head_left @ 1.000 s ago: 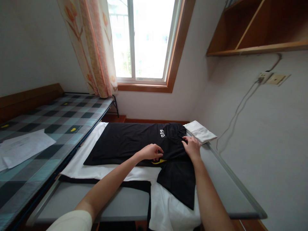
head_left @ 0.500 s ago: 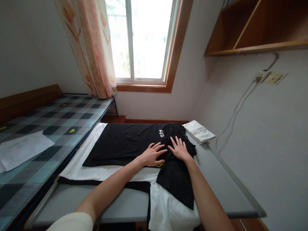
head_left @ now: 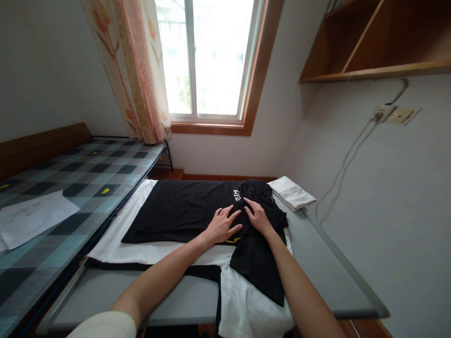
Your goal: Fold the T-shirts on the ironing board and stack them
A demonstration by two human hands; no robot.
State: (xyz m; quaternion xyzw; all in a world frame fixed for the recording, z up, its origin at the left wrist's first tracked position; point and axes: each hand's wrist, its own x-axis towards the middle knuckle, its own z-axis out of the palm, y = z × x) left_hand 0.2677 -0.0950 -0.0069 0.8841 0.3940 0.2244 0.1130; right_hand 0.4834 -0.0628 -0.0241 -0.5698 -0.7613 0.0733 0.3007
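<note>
A black T-shirt [head_left: 176, 206] with a small white print lies spread over a white garment [head_left: 155, 252], its collar toward the right. My left hand [head_left: 222, 226] rests on the shirt near a yellow mark at its near edge, fingers spread. Just right of it, my right hand [head_left: 258, 218] touches the shirt's chest beside the white print, fingers bent and parted. Nothing is gripped in either hand. Below my right forearm a black sleeve [head_left: 259, 270] hangs over the white cloth.
Under the clothes is a grey table [head_left: 327, 263]. A folded white cloth [head_left: 292, 192] lies at its far right. To the left stands a bed with a checked mattress [head_left: 70, 171] and a paper sheet [head_left: 38, 218]. A wooden shelf [head_left: 377, 70] hangs upper right.
My right hand has shifted slightly left toward the print, and its fingers have curled. My left hand's fingers have drawn a little closer together. The shirt looks nearly unmoved.
</note>
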